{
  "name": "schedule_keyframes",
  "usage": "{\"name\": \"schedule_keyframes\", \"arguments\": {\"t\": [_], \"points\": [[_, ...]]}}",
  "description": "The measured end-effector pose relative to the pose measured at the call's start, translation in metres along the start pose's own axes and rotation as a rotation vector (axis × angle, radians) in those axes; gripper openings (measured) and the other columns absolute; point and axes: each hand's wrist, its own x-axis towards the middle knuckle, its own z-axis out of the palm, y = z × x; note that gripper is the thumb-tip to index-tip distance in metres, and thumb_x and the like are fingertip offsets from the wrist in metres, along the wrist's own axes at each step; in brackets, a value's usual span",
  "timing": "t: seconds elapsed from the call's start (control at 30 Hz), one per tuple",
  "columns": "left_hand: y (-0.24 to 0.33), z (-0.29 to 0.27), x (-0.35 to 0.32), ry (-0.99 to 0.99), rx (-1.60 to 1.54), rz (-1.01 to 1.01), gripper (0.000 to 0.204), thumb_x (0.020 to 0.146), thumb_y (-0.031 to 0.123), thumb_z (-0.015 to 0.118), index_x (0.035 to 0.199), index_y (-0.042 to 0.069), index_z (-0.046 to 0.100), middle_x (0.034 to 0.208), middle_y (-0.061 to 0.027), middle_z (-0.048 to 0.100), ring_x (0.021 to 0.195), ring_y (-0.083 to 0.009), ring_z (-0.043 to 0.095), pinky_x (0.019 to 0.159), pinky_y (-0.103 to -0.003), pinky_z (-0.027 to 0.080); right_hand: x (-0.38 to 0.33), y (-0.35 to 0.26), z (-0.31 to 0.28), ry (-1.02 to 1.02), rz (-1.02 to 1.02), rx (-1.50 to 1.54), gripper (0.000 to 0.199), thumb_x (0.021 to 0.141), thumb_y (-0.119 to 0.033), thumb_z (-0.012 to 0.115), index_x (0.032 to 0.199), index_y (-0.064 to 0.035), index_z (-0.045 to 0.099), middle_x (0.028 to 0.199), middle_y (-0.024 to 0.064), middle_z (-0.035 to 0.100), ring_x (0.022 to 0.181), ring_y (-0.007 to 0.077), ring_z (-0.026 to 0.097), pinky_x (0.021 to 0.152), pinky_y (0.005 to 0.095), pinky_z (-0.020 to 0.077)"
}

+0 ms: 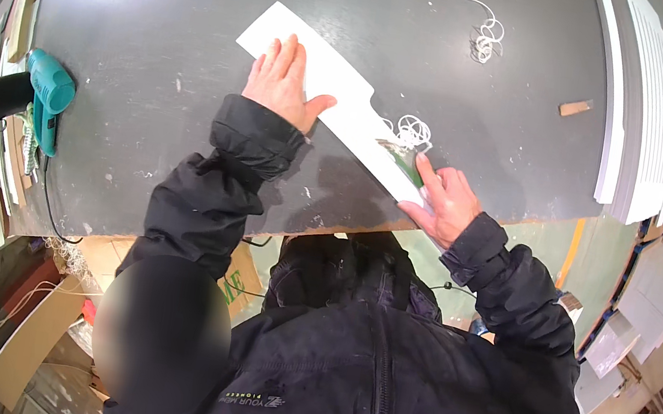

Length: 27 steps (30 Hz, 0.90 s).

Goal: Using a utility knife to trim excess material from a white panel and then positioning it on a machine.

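Observation:
A long white panel (339, 78) with a step cut in its far edge lies slantwise over the dark worktable, its lower right end at the near edge. My left hand (282, 82) lies spread on its upper left part, fingers flat and thumb out. My right hand (446, 204) is closed around a green hand tool with a metal blade (401, 159), which rests on the panel's narrower end. The hand hides most of its handle, so I cannot tell its exact kind. Beside the blade is a curled tangle of thin white strip (413, 131).
The dark worktable (502, 113) carries more curled white strip (486, 41) and a small brown piece (575, 108). A teal heat gun (51, 89) with a cord stands at the left edge. Long white ribbed panels (646, 109) are stacked along the right.

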Motion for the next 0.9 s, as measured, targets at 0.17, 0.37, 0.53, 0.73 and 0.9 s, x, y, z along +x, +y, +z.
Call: {"name": "schedule_keyframes", "arguments": {"t": [0.17, 0.37, 0.53, 0.73, 0.9], "points": [[-0.004, 0.007, 0.002, -0.102, 0.035, -0.016, 0.086, 0.079, 0.045, 0.075, 0.135, -0.011, 0.044, 0.148, -0.0290, 0.035, 0.141, -0.0444, 0.027, 0.115, -0.045, 0.027, -0.063, 0.026, -0.017, -0.012, 0.058, -0.004, 0.053, 0.086, -0.025, 0.070, 0.135, -0.0117, 0.054, 0.088, 0.0134, 0.055, 0.080, 0.0310, 0.058, 0.068, 0.0400, 0.0508], [-0.001, 0.008, 0.000, -0.017, -0.020, 0.002, 0.086, 0.074, 0.047, 0.079, 0.131, -0.010, 0.050, 0.146, -0.0267, 0.038, 0.140, -0.0415, 0.031, 0.111, -0.043, 0.034, -0.018, 0.006, -0.014, 0.027, 0.069, 0.004, 0.046, 0.087, -0.023, 0.068, 0.131, -0.0139, 0.057, 0.086, 0.0125, 0.054, 0.078, 0.0306, 0.058, 0.063, 0.0402, 0.0502], [0.003, 0.004, -0.003, 0.030, -0.069, -0.038, 0.084, 0.069, 0.042, 0.085, 0.128, -0.008, 0.054, 0.139, -0.0253, 0.047, 0.136, -0.0385, 0.038, 0.106, -0.041, 0.041, 0.044, -0.011, -0.007, 0.057, 0.087, -0.008, 0.040, 0.089, -0.026, 0.066, 0.127, -0.0156, 0.058, 0.084, 0.0108, 0.052, 0.076, 0.0285, 0.058, 0.062, 0.0408, 0.0495], [0.003, 0.004, -0.002, 0.041, -0.026, 0.003, 0.083, 0.065, 0.038, 0.087, 0.125, -0.009, 0.055, 0.136, -0.0266, 0.049, 0.134, -0.0391, 0.042, 0.106, -0.041, 0.041, 0.055, -0.025, -0.002, 0.116, 0.124, -0.033, 0.040, 0.089, -0.023, 0.067, 0.126, -0.0117, 0.060, 0.085, 0.0128, 0.055, 0.073, 0.0311, 0.060, 0.062, 0.0396, 0.0496], [0.002, 0.004, -0.002, 0.047, -0.043, 0.010, 0.082, 0.065, 0.038, 0.087, 0.125, -0.009, 0.056, 0.136, -0.0270, 0.049, 0.134, -0.0395, 0.042, 0.106, -0.041, 0.041, 0.071, -0.033, 0.003, 0.137, 0.173, 0.025, 0.039, 0.089, -0.026, 0.065, 0.126, -0.0155, 0.060, 0.087, 0.0116, 0.054, 0.079, 0.0294, 0.061, 0.063, 0.0405, 0.0511]]}}
